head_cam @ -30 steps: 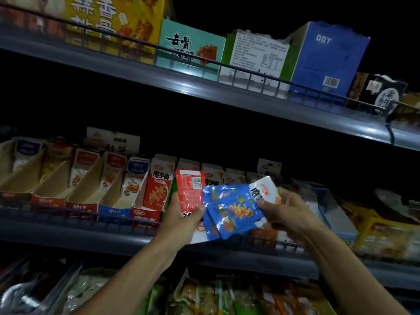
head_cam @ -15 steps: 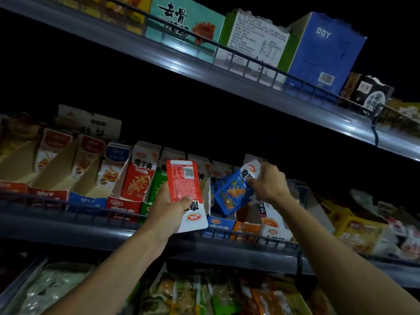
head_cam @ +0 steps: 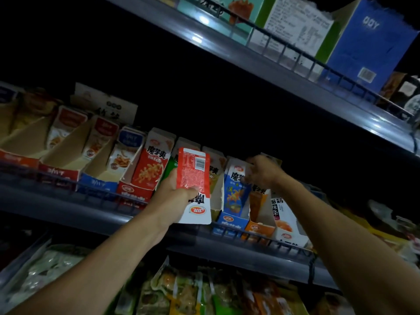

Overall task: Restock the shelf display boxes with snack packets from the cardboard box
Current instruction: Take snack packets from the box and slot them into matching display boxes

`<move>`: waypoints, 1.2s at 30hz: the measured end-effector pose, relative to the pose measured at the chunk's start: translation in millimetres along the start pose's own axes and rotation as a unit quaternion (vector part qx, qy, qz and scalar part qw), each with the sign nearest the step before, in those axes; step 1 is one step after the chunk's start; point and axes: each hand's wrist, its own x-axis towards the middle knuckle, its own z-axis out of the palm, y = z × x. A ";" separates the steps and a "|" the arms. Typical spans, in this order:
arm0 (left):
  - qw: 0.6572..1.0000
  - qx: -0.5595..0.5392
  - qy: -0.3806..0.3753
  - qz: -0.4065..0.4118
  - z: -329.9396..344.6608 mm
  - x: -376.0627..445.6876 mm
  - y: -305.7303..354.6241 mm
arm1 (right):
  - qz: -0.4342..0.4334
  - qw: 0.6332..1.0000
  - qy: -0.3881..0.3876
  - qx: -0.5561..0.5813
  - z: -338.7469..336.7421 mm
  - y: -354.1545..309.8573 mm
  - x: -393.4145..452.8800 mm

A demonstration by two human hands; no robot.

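Left hand (head_cam: 175, 192): grips the red-and-white snack packet (head_cam: 194, 185), upright, before the shelf rail (head_cam: 109, 196).
Right hand (head_cam: 261, 171): reaches into the blue display box (head_cam: 235, 196); whether its fingers hold anything cannot be told.
Left of the left hand: red display box (head_cam: 145, 171), nearly empty boxes beyond.

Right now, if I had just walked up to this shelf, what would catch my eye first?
Probably the red and white snack packet, held up in the left hand at the centre, barcode side showing. Beside it, the right hand reaches into the top of the blue display box on the middle shelf. A big blue carton stands on the shelf above, upper right.
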 end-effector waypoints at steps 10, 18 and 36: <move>0.999 -0.019 0.003 -0.034 -4.5 5.5 -12.3 | -0.011 0.997 0.014 -0.075 19.1 20.8 28.7; 0.996 -0.053 0.015 -0.074 0.7 0.8 -9.9 | -0.013 0.994 0.033 -0.102 32.7 31.3 47.1; 0.984 -0.039 0.164 -0.063 -7.7 -2.5 5.6 | -0.231 0.957 -0.050 0.166 -7.3 -68.7 -69.0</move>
